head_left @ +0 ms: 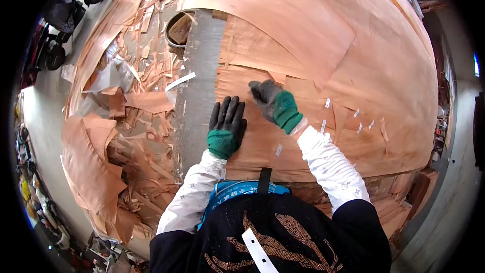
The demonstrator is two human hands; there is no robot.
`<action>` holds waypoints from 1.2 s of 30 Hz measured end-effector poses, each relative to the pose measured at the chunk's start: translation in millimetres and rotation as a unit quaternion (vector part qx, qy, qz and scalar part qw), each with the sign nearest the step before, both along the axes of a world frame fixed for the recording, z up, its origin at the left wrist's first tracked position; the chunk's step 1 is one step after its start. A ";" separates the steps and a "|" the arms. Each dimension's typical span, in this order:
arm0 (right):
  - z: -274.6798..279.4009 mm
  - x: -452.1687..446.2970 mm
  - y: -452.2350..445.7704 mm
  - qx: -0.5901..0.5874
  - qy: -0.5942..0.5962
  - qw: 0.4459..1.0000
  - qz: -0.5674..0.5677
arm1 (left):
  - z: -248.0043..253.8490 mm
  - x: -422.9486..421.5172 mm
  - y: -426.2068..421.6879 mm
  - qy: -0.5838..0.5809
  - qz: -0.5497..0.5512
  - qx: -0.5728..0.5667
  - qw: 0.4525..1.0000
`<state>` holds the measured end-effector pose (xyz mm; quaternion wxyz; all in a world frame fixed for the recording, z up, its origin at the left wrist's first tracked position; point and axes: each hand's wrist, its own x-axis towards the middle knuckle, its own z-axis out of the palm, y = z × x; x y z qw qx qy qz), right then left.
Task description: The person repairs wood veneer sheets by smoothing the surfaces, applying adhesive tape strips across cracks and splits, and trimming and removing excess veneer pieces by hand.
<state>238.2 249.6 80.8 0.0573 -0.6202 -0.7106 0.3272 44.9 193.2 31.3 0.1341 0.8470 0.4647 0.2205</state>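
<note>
My left hand (227, 127), in a black and green work glove, lies flat with its fingers stretched out on a thin brown wood veneer sheet (255, 154), near the grey edge strip (194, 101) of the table. My right hand (276, 104), gloved alike, is over the veneer just to the right. Its fingers are curled together, and whatever they may hold is hidden. By the fingertips runs a seam between veneer pieces, with a small raised flap (277, 77). Short white perforated tape pieces (279, 150) lie on the veneer right of my hands.
A large veneer sheet (308, 10) covers the far part of the table. Left of it stands a round bucket (178, 29), near a curling white tape strip (180, 81). Veneer scraps (93, 156) heap up on the left. Motorbikes (60, 25) are parked beyond.
</note>
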 end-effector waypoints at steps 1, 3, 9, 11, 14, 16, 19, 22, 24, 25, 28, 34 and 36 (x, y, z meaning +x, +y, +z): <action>-3.7 -1.0 -9.0 0.012 -0.004 1.000 -0.010 | -0.2 0.8 0.8 -0.003 0.001 -0.001 1.000; -12.5 -2.8 -19.5 0.035 -0.011 0.999 -0.032 | 3.3 1.4 3.0 -0.010 0.002 -0.008 1.000; -18.2 -3.3 -13.4 0.081 -0.021 0.996 -0.019 | 1.6 -0.7 6.6 -0.026 0.005 -0.006 1.000; -24.2 3.7 -6.5 0.161 -0.021 0.987 -0.021 | 1.7 -5.0 6.9 -0.029 -0.003 -0.006 1.000; -31.0 20.2 14.3 0.236 -0.025 0.962 -0.133 | 3.9 -13.8 5.0 -0.021 -0.018 -0.014 1.000; -21.5 24.5 14.8 0.141 -0.041 0.972 -0.181 | 4.0 -17.2 2.5 -0.023 -0.021 -0.014 0.999; -18.4 27.4 15.5 0.027 -0.061 0.985 -0.159 | 2.4 -18.4 0.4 -0.019 -0.020 -0.008 1.000; -40.9 29.3 4.5 0.012 -0.024 0.984 -0.178 | 3.1 -18.5 -0.4 -0.010 -0.019 -0.020 1.000; -31.2 26.4 8.4 -0.015 -0.036 0.983 -0.179 | 4.0 -19.1 0.1 -0.003 -0.021 -0.029 0.999; -24.4 26.2 8.1 -0.003 -0.064 0.985 -0.162 | 3.1 -19.2 -0.2 -0.006 -0.022 -0.023 0.999; 2.2 20.9 0.3 0.050 -0.108 0.986 -0.120 | 0.4 -19.5 -0.7 -0.015 -0.019 -0.013 1.000; -23.9 42.5 11.9 0.077 -0.025 0.989 -0.125 | 3.9 -10.8 6.8 -0.013 0.000 -0.008 1.000; -25.1 39.1 25.7 0.100 -0.067 0.982 -0.147 | 1.2 -4.8 15.3 -0.016 0.011 0.002 1.000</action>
